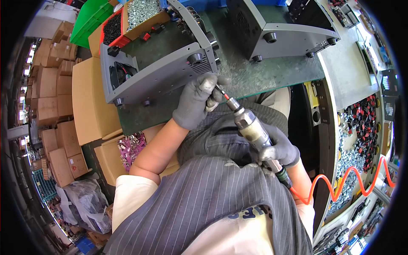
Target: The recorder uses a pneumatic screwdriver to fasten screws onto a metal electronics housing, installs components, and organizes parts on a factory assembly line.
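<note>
Wrapped round the body of an air screwdriver [251, 129] is my right hand [278, 146], in a grey glove. A coiled orange air hose leaves the tool's lower end. My left hand [199, 95], also gloved, has its fingers pinched at the tip of the driver bit [222, 91]; whether a screw sits there is too small to tell. Just beyond the left hand stands a grey metal casing [157, 78] with black round feet and a fan inside. Farther right on the dark green bench top [272, 78] is a second grey casing [293, 36], its feet facing me.
Behind the near casing are a red bin of black screws [112, 29] and a box of silvery screws [142, 15]. A green crate [91, 21] and an open carton [91, 97] stand left. The orange hose [335, 187] crosses at right, near trays of small parts [359, 136].
</note>
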`<state>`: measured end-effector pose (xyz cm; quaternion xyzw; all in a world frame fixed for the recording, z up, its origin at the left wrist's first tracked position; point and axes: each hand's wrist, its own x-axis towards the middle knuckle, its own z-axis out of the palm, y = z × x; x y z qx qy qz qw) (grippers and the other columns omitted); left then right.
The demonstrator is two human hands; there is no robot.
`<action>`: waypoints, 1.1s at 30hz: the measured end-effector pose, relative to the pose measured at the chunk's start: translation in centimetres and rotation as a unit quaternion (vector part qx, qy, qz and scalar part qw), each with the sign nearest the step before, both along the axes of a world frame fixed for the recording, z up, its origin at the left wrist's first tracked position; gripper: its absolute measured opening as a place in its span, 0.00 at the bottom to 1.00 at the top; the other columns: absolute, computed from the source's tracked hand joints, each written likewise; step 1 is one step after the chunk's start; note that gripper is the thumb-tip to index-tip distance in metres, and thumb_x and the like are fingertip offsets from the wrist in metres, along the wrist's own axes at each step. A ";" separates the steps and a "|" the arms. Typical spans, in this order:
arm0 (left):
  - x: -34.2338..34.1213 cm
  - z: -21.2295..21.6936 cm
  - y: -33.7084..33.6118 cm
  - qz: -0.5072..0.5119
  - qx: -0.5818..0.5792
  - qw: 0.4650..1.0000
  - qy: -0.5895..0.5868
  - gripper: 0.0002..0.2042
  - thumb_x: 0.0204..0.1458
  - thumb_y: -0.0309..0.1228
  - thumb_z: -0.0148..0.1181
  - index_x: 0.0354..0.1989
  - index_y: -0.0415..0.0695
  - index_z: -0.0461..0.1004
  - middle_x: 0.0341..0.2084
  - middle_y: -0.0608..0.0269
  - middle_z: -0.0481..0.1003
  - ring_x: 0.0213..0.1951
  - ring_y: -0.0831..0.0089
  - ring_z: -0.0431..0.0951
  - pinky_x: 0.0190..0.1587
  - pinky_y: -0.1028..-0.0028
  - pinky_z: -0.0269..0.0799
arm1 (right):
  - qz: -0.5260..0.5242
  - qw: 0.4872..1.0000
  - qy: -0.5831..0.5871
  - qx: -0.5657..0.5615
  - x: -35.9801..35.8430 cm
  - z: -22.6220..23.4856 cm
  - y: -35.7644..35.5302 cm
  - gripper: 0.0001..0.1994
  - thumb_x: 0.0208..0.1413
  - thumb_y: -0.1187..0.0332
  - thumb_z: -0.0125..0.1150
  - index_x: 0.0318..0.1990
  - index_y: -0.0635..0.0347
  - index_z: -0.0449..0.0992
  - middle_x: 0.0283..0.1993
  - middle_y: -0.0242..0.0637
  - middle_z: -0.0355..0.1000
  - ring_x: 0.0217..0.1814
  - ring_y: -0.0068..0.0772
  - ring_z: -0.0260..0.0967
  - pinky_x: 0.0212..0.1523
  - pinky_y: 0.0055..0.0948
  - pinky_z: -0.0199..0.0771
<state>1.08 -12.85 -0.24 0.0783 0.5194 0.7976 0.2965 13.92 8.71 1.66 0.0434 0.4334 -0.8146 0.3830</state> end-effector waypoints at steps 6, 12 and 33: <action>0.1 1.8 -3.4 -0.087 -0.244 0.904 0.341 0.16 0.56 0.41 0.51 0.33 0.39 0.76 0.26 0.60 0.76 0.29 0.74 0.75 0.35 0.74 0.69 | -0.099 0.975 0.136 0.148 -1.7 -0.5 -1.7 0.32 0.38 0.63 0.69 0.53 0.68 0.66 0.42 0.32 0.68 0.43 0.24 0.63 0.48 0.24 0.63; -2.2 12.0 -6.0 0.084 -0.424 0.708 0.558 0.12 0.48 0.39 0.60 0.31 0.42 0.77 0.22 0.62 0.73 0.25 0.70 0.72 0.32 0.70 0.69 | -0.118 0.969 0.159 0.145 -2.3 -1.3 -2.2 0.32 0.39 0.62 0.70 0.52 0.67 0.66 0.40 0.30 0.67 0.41 0.22 0.62 0.46 0.24 0.63; -8.0 11.7 -5.8 -0.210 -0.588 0.672 0.399 0.18 0.43 0.37 0.64 0.39 0.37 0.74 0.30 0.51 0.75 0.31 0.65 0.76 0.38 0.69 0.69 | -0.117 0.968 0.157 0.160 -2.6 -1.5 -2.2 0.30 0.38 0.62 0.71 0.50 0.66 0.68 0.36 0.29 0.67 0.37 0.20 0.61 0.41 0.22 0.64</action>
